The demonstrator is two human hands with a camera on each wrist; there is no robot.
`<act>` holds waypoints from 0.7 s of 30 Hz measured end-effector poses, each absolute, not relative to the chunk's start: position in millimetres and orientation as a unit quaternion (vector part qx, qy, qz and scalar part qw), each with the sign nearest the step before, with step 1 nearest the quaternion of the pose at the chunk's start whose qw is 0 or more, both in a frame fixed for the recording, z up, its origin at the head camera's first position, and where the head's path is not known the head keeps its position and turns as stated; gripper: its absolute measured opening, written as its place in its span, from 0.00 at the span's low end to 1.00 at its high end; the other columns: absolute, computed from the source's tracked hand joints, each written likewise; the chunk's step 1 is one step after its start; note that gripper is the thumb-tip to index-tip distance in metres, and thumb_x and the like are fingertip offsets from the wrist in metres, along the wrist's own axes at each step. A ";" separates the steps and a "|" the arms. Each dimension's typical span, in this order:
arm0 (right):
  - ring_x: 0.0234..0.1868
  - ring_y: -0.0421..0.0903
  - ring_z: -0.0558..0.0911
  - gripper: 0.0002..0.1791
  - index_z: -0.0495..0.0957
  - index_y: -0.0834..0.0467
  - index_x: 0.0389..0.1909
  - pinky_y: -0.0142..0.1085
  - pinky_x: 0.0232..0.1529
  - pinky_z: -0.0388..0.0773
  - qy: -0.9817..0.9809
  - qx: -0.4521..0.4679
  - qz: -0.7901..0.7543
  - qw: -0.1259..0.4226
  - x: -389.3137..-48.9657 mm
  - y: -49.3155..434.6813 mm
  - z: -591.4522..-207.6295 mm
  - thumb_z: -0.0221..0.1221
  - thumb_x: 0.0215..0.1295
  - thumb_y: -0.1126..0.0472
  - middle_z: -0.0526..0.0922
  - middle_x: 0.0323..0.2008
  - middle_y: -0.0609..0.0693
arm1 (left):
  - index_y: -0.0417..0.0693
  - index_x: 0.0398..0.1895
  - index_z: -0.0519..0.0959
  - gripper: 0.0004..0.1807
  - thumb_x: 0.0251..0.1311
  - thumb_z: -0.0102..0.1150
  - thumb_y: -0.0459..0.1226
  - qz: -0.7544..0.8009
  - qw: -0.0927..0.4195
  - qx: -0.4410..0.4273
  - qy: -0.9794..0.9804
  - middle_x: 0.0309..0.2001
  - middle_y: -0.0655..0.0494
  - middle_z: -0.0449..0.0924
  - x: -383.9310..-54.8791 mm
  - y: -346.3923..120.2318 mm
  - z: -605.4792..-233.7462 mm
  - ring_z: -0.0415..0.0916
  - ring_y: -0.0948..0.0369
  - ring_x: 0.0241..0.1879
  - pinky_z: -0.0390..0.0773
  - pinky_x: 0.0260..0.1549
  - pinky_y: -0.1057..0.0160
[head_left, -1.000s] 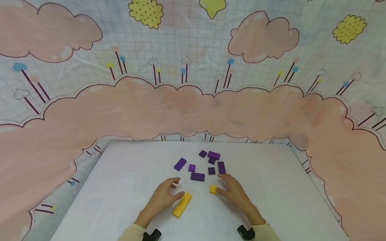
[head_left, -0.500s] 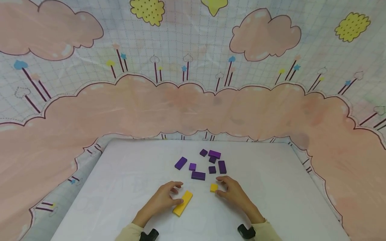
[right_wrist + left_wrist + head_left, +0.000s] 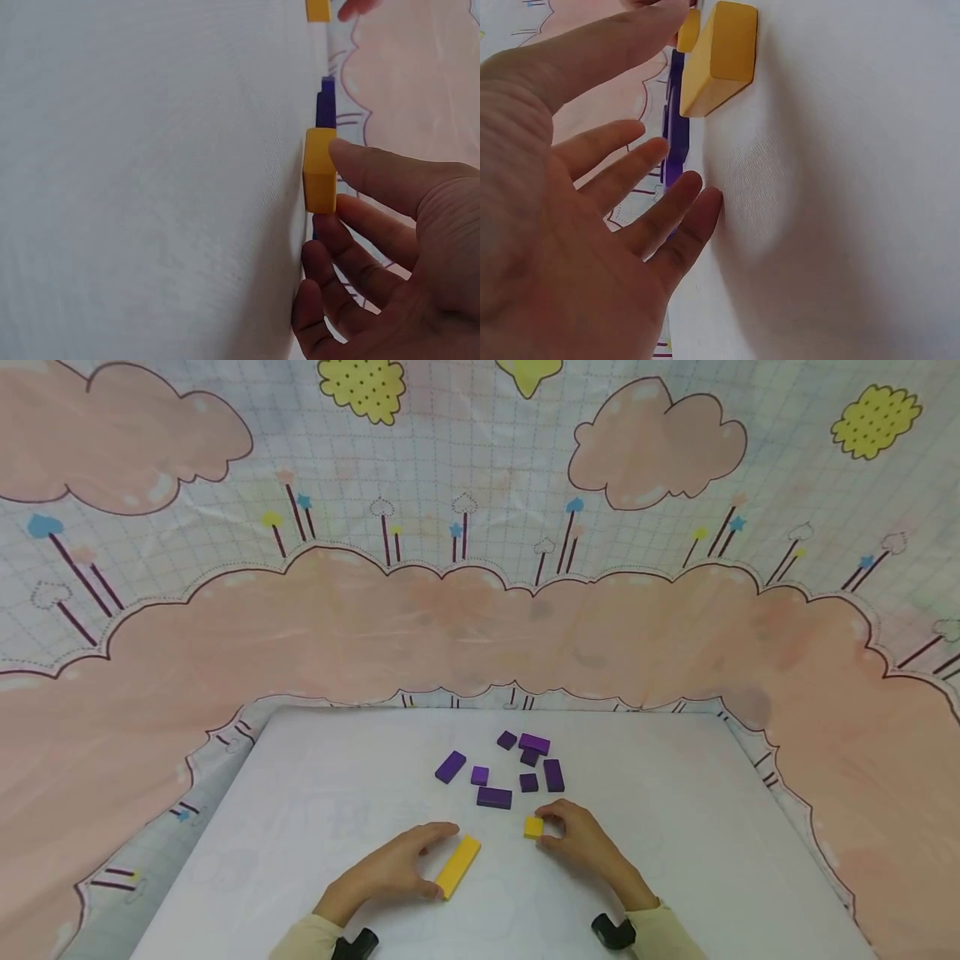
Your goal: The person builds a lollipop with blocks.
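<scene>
Blocks in two colours, ten in all, on a white tabletop [image 3: 675, 852]

At the far left, a pale yellow sleeve [image 3: 303, 939] ends at a black wrist device [image 3: 356, 946]. The left hand [image 3: 397, 865] is spread wide and grips nothing: its thumb lies at the near end of the yellow bar [image 3: 459, 868] and its forefinger near the far end, though whether the thumb touches cannot be told. The bar, one of two yellow pieces, lies flat and slanted, its far end farther right; it is smooth and plain, with slightly rounded edges.

Beyond it sit eight purple pieces, four oblong and four small. Left to right come a tilted oblong [image 3: 450, 767], a brighter small cube [image 3: 480, 775], a crosswise oblong [image 3: 494, 797], a small dark block [image 3: 507, 740], another small one [image 3: 528, 782], a third [image 3: 529, 757] meeting the upper oblong [image 3: 534, 743] in the view, and a lengthwise oblong [image 3: 553, 775]. Whether that upper pair is stacked or merely adjoining is unclear.

Nearer the person is the single yellow cube [image 3: 533, 828], evenly coloured, pinched between thumb and forefinger of the right hand [image 3: 583, 841], whose other fingers curve loosely. A second black device [image 3: 613, 933] and matching cuff [image 3: 667, 931] follow.
</scene>
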State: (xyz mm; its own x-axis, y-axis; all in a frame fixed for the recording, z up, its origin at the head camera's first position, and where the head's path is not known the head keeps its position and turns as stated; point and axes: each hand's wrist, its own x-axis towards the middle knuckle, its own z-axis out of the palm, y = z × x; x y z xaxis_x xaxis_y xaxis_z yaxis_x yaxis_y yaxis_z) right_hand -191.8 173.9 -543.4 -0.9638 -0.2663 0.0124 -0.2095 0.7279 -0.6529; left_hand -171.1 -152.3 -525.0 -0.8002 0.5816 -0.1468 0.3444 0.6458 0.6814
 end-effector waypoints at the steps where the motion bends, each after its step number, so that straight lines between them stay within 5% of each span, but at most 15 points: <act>1: 0.48 0.45 0.80 0.19 0.82 0.55 0.48 0.48 0.56 0.79 0.929 -0.128 -0.344 0.041 -192.1 173.8 -542.8 0.71 0.54 0.63 0.83 0.46 0.47 | 0.54 0.71 0.66 0.47 0.44 0.77 0.46 0.323 0.182 0.267 0.889 0.72 0.56 0.66 -171.4 -152.6 -525.0 0.68 0.51 0.66 0.70 0.66 0.46; 5: 0.47 0.45 0.80 0.18 0.82 0.55 0.47 0.48 0.56 0.79 0.930 -0.128 -0.342 0.046 -193.4 173.1 -540.5 0.71 0.54 0.63 0.83 0.46 0.47 | 0.56 0.72 0.64 0.49 0.44 0.76 0.45 0.305 0.183 0.294 0.887 0.73 0.58 0.63 -173.4 -152.5 -526.6 0.61 0.51 0.71 0.63 0.70 0.43; 21: 0.49 0.48 0.81 0.18 0.83 0.56 0.47 0.50 0.57 0.78 0.933 -0.138 -0.329 0.055 -194.0 174.3 -541.3 0.70 0.54 0.65 0.84 0.46 0.48 | 0.67 0.72 0.64 0.52 0.39 0.79 0.44 0.267 0.194 0.289 0.899 0.68 0.69 0.68 -177.2 -144.6 -531.3 0.61 0.56 0.65 0.69 0.65 0.43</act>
